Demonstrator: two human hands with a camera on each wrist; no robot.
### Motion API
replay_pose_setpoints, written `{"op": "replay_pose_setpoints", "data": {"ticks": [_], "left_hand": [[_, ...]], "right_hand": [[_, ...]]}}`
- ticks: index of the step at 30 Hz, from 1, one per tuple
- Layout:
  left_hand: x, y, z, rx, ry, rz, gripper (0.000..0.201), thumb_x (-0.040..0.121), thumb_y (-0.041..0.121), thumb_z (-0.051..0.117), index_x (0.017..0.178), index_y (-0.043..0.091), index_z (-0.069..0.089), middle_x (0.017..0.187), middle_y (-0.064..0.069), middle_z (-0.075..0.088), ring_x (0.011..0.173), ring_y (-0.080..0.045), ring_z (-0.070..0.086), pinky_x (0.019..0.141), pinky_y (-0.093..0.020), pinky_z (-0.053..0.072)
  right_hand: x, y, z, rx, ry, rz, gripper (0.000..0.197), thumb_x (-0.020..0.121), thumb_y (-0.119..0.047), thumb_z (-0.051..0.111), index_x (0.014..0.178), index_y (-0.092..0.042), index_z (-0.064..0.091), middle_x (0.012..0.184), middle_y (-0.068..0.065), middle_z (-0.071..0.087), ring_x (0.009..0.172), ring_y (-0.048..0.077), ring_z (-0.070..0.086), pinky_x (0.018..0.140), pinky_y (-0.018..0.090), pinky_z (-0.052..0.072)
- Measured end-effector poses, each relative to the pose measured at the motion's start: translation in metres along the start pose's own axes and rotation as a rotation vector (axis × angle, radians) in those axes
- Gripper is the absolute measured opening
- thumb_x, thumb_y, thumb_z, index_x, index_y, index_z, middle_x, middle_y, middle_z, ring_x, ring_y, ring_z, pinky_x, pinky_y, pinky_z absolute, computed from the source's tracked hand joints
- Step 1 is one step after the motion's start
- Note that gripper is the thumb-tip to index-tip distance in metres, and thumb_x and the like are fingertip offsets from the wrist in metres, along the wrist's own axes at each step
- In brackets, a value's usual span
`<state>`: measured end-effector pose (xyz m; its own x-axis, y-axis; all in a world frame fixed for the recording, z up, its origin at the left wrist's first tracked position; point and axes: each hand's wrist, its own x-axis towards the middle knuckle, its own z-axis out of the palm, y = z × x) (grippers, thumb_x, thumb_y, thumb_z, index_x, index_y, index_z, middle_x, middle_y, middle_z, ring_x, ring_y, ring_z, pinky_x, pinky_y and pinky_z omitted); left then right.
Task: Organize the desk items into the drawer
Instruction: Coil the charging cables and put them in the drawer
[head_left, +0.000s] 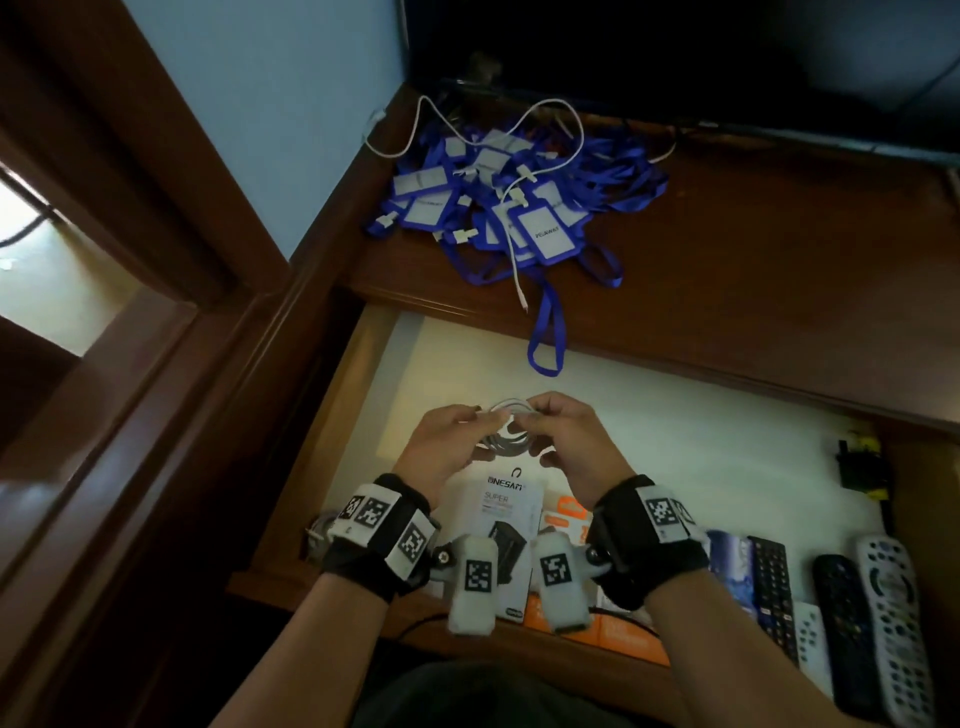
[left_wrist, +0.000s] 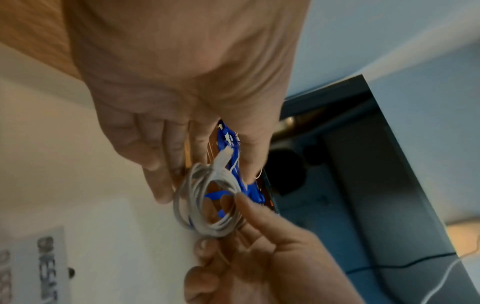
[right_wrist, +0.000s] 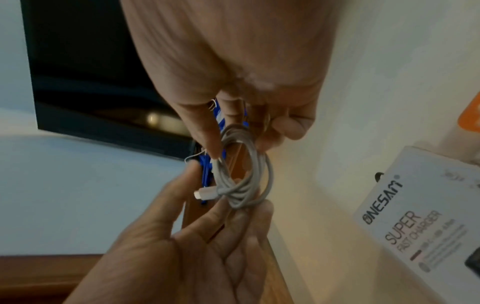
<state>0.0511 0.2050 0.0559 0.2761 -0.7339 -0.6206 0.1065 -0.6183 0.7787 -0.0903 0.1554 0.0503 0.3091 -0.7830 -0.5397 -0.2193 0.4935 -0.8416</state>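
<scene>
A coiled white cable (head_left: 508, 422) hangs above the open drawer (head_left: 675, 441), held between both hands. My left hand (head_left: 478, 434) pinches its left side and my right hand (head_left: 540, 434) pinches its right side. In the left wrist view the coil (left_wrist: 207, 201) sits under my left hand (left_wrist: 205, 174), with the right hand's fingers (left_wrist: 249, 211) on its lower edge. The right wrist view shows my right hand (right_wrist: 239, 139) gripping the top of the coil (right_wrist: 246, 176), whose white plug sticks out to the left. A pile of blue lanyards with badge holders (head_left: 509, 208) lies on the desk.
A loose white cable (head_left: 519, 171) lies over the lanyards, and one lanyard loop hangs over the drawer's back edge. In the drawer lie a white charger box (head_left: 506, 509), orange boxes (head_left: 566, 514), several remotes (head_left: 852, 597) and a black plug (head_left: 857, 462). A dark screen stands behind the desk.
</scene>
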Motion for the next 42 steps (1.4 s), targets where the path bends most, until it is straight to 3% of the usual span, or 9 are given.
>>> {"op": "replay_pose_setpoints", "data": {"ticks": [5,8,10,14,18,21,25,34,42], "left_hand": [[0.036,-0.006,-0.039,0.096,-0.006,0.039,0.016,0.085,0.018,0.071,0.088,0.003,0.068,0.088,-0.015,0.070,0.063,-0.020,0.067,0.048,-0.016,0.047],[0.060,-0.017,-0.070,0.310,-0.010,0.089,0.019,0.081,0.031,0.073,0.087,0.013,0.068,0.083,-0.006,0.071,0.067,-0.021,0.071,0.070,-0.037,0.059],[0.072,-0.027,-0.090,0.575,0.012,0.087,0.020,0.073,0.044,0.068,0.078,0.025,0.064,0.088,-0.003,0.071,0.078,-0.021,0.069,0.078,-0.037,0.056],[0.083,-0.048,-0.113,1.138,-0.115,0.037,0.026,0.090,0.033,0.053,0.103,0.012,0.063,0.109,-0.008,0.064,0.101,-0.026,0.060,0.076,-0.030,0.046],[0.089,-0.064,-0.122,1.324,-0.156,0.023,0.025,0.092,0.030,0.050,0.111,0.015,0.057,0.113,-0.008,0.061,0.102,-0.027,0.060,0.081,-0.033,0.048],[0.092,-0.063,-0.120,1.490,-0.252,0.015,0.029,0.093,0.025,0.046,0.119,0.013,0.053,0.119,-0.012,0.059,0.108,-0.029,0.058,0.086,-0.035,0.047],[0.091,-0.066,-0.118,1.696,-0.276,0.064,0.035,0.095,0.029,0.045,0.127,0.015,0.045,0.130,-0.011,0.047,0.119,-0.031,0.047,0.098,-0.040,0.039],[0.082,-0.075,-0.122,1.763,-0.321,0.351,0.052,0.086,0.015,0.049,0.136,0.030,0.042,0.155,-0.003,0.012,0.135,-0.029,0.025,0.101,-0.046,0.033],[0.074,-0.074,-0.121,1.825,-0.355,0.272,0.037,0.093,0.023,0.045,0.129,0.028,0.051,0.133,-0.005,0.039,0.122,-0.028,0.039,0.101,-0.043,0.032]], "right_hand": [[0.029,-0.014,0.024,-0.186,-0.004,0.023,0.011,0.086,-0.018,0.065,0.086,-0.007,0.066,0.079,0.007,0.067,0.060,0.014,0.048,0.051,0.022,0.033],[0.048,-0.027,0.031,-0.255,0.023,0.012,0.010,0.086,-0.011,0.064,0.089,-0.002,0.067,0.079,0.003,0.066,0.057,0.008,0.051,0.046,0.014,0.036],[0.064,-0.035,0.033,-0.289,0.074,-0.017,0.007,0.085,-0.006,0.063,0.087,0.000,0.067,0.076,0.002,0.064,0.056,0.006,0.050,0.045,0.011,0.036],[0.100,-0.045,0.027,-0.468,0.287,-0.163,0.008,0.082,-0.009,0.065,0.078,-0.014,0.070,0.078,0.000,0.064,0.073,0.013,0.056,0.075,0.027,0.044],[0.126,-0.051,0.023,-0.695,0.467,-0.358,0.011,0.080,-0.007,0.062,0.081,-0.017,0.068,0.107,0.010,0.059,0.098,0.024,0.056,0.080,0.020,0.037],[0.138,-0.052,0.027,-0.848,0.474,-0.353,0.021,0.081,-0.012,0.063,0.102,-0.015,0.066,0.129,0.007,0.044,0.112,0.027,0.040,0.087,0.026,0.034],[0.141,-0.051,0.033,-1.009,0.457,-0.300,0.037,0.084,-0.021,0.061,0.120,-0.020,0.059,0.134,0.001,0.044,0.119,0.031,0.035,0.094,0.040,0.038],[0.133,-0.056,0.030,-1.114,0.358,-0.244,0.058,0.086,-0.023,0.057,0.141,-0.016,0.042,0.146,0.000,0.037,0.130,0.030,0.029,0.101,0.045,0.033],[0.110,-0.060,0.028,-0.832,0.390,-0.438,0.038,0.087,-0.015,0.061,0.124,-0.007,0.060,0.121,0.010,0.058,0.112,0.031,0.045,0.082,0.022,0.029]]}}
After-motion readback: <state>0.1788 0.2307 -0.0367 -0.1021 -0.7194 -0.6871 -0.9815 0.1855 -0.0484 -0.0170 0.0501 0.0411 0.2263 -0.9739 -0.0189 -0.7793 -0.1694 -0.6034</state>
